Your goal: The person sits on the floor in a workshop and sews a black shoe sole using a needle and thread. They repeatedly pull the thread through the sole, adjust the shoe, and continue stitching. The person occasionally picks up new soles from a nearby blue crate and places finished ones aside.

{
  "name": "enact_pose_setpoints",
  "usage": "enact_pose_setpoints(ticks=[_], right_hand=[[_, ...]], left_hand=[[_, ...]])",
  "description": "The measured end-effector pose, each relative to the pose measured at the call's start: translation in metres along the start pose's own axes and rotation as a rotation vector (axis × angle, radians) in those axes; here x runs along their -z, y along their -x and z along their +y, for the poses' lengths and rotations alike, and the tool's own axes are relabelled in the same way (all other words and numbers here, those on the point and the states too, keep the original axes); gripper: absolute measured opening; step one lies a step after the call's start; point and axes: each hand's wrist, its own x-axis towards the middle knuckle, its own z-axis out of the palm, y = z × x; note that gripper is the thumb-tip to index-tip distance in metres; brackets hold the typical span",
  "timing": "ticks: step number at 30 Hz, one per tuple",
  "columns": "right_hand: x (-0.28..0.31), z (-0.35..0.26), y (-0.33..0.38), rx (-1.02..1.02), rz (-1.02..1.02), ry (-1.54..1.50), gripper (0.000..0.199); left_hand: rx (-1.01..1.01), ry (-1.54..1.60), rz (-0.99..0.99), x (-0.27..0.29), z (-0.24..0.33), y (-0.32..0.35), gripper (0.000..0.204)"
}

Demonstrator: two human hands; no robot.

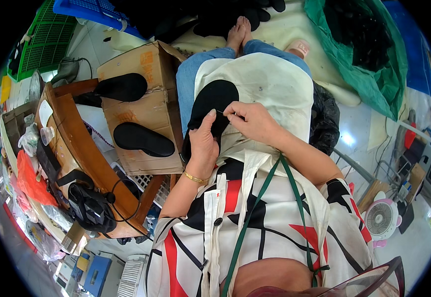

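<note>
A black, sole-shaped piece of footwear (215, 95) is held over my lap, its rounded broad end pointing away from me. My left hand (203, 143) grips it near the lower end, thumb on top and the other fingers mostly hidden beneath. At its right edge, my right hand (256, 122) is closed in a pinch on a thin, light sliver, too small to make out. A whitish cloth (267, 79) covers my lap under the work. Two similar black soles, one farther (122, 87) and one nearer (143, 139), lie on a cardboard box (141, 116) to my left.
Left of the box stands a wooden table (84, 151) with a black strapped item (89, 208) and plastic bags. A green sack (393, 74) of black pieces is at far right, beyond a black bag (325, 119). A fan (381, 220) stands near right.
</note>
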Motion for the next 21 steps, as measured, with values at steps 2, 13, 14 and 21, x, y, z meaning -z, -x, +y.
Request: enact_pose_setpoints(ticks=[2, 13, 14, 21], right_hand=[[0.002, -0.002, -0.001, -0.013, -0.005, 0.017, 0.016], [-0.001, 0.002, -0.008, -0.044, -0.05, 0.008, 0.014], [-0.002, 0.006, -0.006, -0.038, -0.047, -0.018, 0.014], [-0.006, 0.017, 0.001, 0.045, -0.035, -0.034, 0.014]], left_hand=[[0.002, -0.001, -0.007, -0.001, 0.0, 0.0, 0.037], [-0.114, -0.077, -0.053, 0.002, -0.01, 0.006, 0.033], [-0.106, -0.071, -0.042, 0.001, -0.009, 0.006, 0.033], [-0.03, -0.06, -0.028, -0.002, 0.0, 0.005, 0.032]])
